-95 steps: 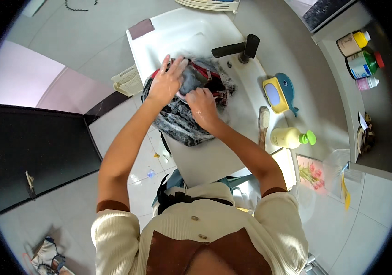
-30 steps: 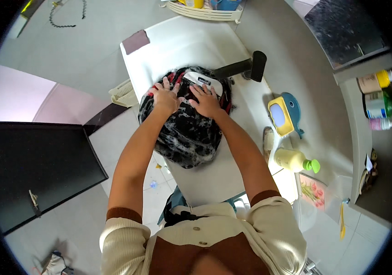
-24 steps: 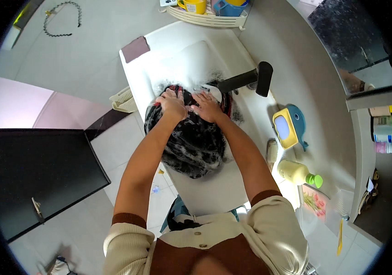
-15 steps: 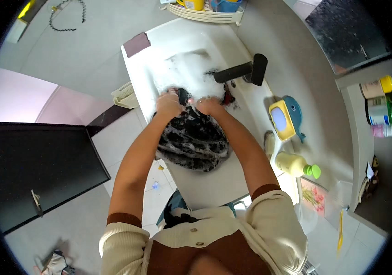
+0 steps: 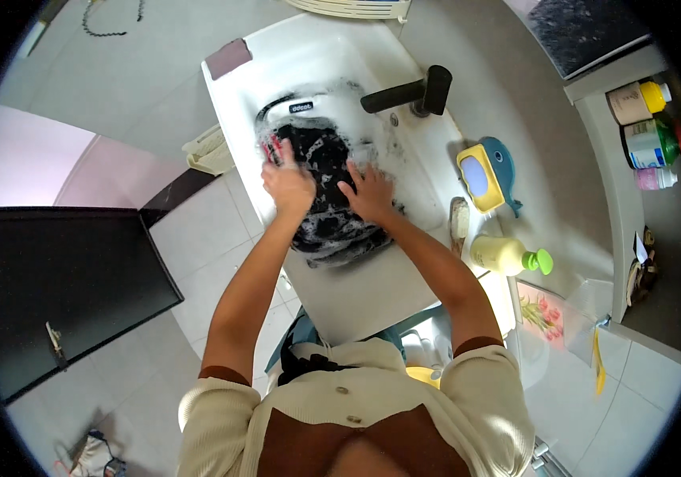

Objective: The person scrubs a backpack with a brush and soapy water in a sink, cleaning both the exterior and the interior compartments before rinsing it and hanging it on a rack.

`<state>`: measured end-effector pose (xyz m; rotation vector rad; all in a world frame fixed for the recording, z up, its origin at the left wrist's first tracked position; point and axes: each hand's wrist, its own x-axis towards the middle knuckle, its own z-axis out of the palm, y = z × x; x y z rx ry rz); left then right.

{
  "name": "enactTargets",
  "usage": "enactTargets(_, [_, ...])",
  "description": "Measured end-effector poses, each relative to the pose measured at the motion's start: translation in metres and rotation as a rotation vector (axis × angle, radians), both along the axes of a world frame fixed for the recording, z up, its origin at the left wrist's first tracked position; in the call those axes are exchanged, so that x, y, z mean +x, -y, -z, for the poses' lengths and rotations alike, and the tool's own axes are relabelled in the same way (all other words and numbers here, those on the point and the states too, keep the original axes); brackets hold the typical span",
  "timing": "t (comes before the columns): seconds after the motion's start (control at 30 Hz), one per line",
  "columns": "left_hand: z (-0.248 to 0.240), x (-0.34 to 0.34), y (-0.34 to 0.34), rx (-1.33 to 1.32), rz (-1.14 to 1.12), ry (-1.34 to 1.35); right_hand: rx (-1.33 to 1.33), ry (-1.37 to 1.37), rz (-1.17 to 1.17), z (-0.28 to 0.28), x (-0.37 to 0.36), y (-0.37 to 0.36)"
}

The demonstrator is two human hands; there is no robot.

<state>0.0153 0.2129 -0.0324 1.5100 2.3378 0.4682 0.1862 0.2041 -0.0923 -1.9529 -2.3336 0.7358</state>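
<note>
A wet black cloth article (image 5: 321,163), perhaps a bag, lies covered in suds in the white sink (image 5: 428,171) and over its near rim. A small black label (image 5: 301,107) and a thin dark loop show at its far end. My left hand (image 5: 289,187) rests on its left edge, slightly blurred, fingers apart, with bits of red showing among them. What the red belongs to I cannot make out. On the right part of the cloth my right hand (image 5: 371,193) lies flat with its fingers spread.
A black faucet (image 5: 404,95) reaches over the sink from the right. Along the right ledge are a whale-shaped soap dish (image 5: 488,175), a brush (image 5: 458,222) and a pump bottle (image 5: 507,256). A mauve cloth (image 5: 227,59) lies on the far left corner; a cream corner shelf (image 5: 356,8) is beyond.
The black cloth is now spread farther into the sink, with its label and loop exposed. My hands have come off their bunched hold, and the right fingers have spread. The view has shifted slightly.
</note>
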Motion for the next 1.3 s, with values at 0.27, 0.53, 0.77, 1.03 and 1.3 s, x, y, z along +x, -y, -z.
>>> enactTargets(0.27, [0.024,0.021,-0.003,-0.310,0.351,-0.630,-0.582,-0.257,0.179,0.024,-0.008,-0.029])
enactTargets(0.53, [0.047,0.054,-0.024,-0.475,0.533,-0.923,-0.202,0.417,-0.434,0.234,0.047,-0.013])
enactTargets(0.77, [0.065,0.053,-0.022,-0.475,0.503,-1.091,-0.257,0.235,-0.396,0.151,0.035,-0.012])
enactTargets(1.03, [0.027,0.025,0.013,-0.354,0.828,-0.633,0.021,0.215,-0.618,0.046,0.051,-0.008])
enactTargets(1.3, [-0.011,0.040,0.089,-0.317,1.141,-0.693,-0.138,0.342,-0.596,-0.019,0.056,0.031])
